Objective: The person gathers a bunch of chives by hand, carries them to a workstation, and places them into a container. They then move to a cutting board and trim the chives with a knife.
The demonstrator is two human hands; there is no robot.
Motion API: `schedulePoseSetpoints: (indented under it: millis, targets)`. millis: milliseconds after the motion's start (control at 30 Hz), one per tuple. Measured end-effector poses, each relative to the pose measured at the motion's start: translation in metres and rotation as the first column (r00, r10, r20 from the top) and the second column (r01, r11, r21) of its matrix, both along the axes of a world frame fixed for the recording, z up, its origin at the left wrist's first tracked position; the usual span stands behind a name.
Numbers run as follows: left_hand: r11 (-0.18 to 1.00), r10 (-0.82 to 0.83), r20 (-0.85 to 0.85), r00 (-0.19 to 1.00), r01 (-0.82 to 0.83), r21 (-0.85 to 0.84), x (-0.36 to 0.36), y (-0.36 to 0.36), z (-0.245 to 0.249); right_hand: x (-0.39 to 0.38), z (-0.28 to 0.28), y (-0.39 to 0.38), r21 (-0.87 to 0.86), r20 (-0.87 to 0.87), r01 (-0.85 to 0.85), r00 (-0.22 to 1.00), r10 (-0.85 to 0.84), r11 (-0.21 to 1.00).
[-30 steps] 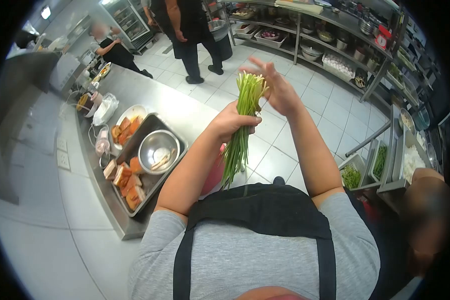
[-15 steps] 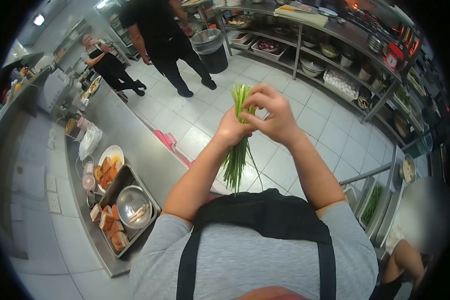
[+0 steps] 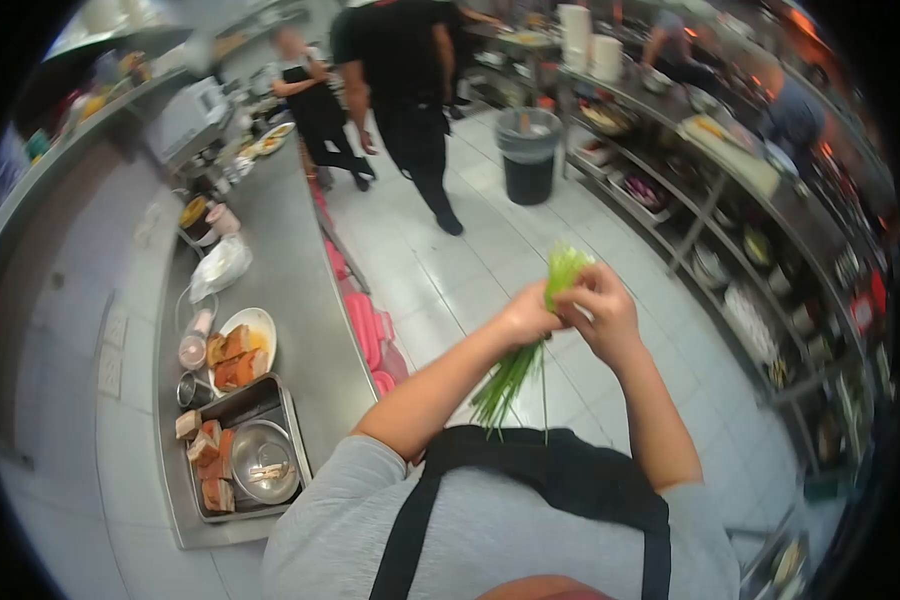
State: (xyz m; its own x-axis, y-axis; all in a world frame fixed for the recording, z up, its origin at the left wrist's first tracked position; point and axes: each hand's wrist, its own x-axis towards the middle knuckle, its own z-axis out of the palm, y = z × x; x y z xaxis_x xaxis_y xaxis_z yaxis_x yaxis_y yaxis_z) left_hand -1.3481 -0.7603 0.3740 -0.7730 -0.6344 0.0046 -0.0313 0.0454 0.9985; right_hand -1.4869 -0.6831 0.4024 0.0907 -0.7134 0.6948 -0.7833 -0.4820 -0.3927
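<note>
A bunch of long, thin chives (image 3: 510, 385) hangs in front of my apron, with its pale cut ends up and its dark green tips down. My left hand (image 3: 532, 314) is wrapped round the bunch just below the pale ends. On the other side, my right hand (image 3: 610, 312) has its fingers bent and pinched at the upper stems, touching the bunch near my left hand. One single stem droops apart from the others. Exactly what lies between the right fingertips is hidden.
On the steel counter (image 3: 300, 350) at left are a plate (image 3: 260, 322) of browned meat chunks and a metal tray (image 3: 295, 430) holding more chunks and a steel bowl (image 3: 263, 462). People stand ahead near a bin (image 3: 528, 170). Loaded steel shelves (image 3: 705, 225) run along the right.
My view has swung left, and both hands with the chives now sit lower and further right. The right fingers have closed in on the stems. The person in black has stepped.
</note>
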Motion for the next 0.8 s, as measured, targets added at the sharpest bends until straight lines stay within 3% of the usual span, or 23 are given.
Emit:
schedulePoseSetpoints:
  millis: [33, 133, 333, 433, 533, 633, 700, 800]
  targets:
    - [0.997, 0.001, 0.02, 1.0, 0.001, -0.074, -0.003, -0.008, 0.0, -0.005, 0.0, -0.011, 0.015, -0.02, -0.019, 1.0, 0.019, 1.0]
    - [0.998, 0.039, 0.022, 0.999, -0.037, -0.052, -0.014, -0.042, -0.015, -0.02, -0.001, -0.044, 0.077, 0.011, -0.113, 0.994, 0.113, 0.991]
    - [0.993, 0.113, 0.226, 0.967, -0.104, -0.053, -0.045, -0.098, -0.015, -0.076, -0.001, -0.115, 0.093, 0.25, -0.225, 0.948, 0.196, 0.97]
    - [0.989, 0.109, 0.128, 0.986, -0.12, 0.082, -0.076, -0.125, -0.006, -0.121, 0.011, -0.159, 0.132, 0.295, -0.255, 0.933, 0.207, 0.958]
    - [0.991, 0.11, 0.122, 0.986, -0.118, 0.055, -0.102, -0.155, -0.008, -0.162, 0.008, -0.205, 0.238, 0.314, -0.334, 0.915, 0.253, 0.912]
    - [0.985, 0.118, 0.188, 0.975, -0.139, 0.106, -0.118, -0.174, -0.001, -0.187, -0.015, -0.249, 0.182, 0.416, -0.465, 0.835, 0.361, 0.866]
    - [0.988, 0.097, 0.219, 0.971, -0.121, 0.097, -0.126, -0.197, -0.019, -0.2, -0.025, -0.275, 0.233, 0.468, -0.557, 0.783, 0.41, 0.797]
    - [0.986, 0.085, 0.263, 0.961, -0.119, 0.115, -0.138, -0.235, -0.024, -0.208, -0.044, -0.321, 0.173, 0.698, -0.714, 0.575, 0.427, 0.678]
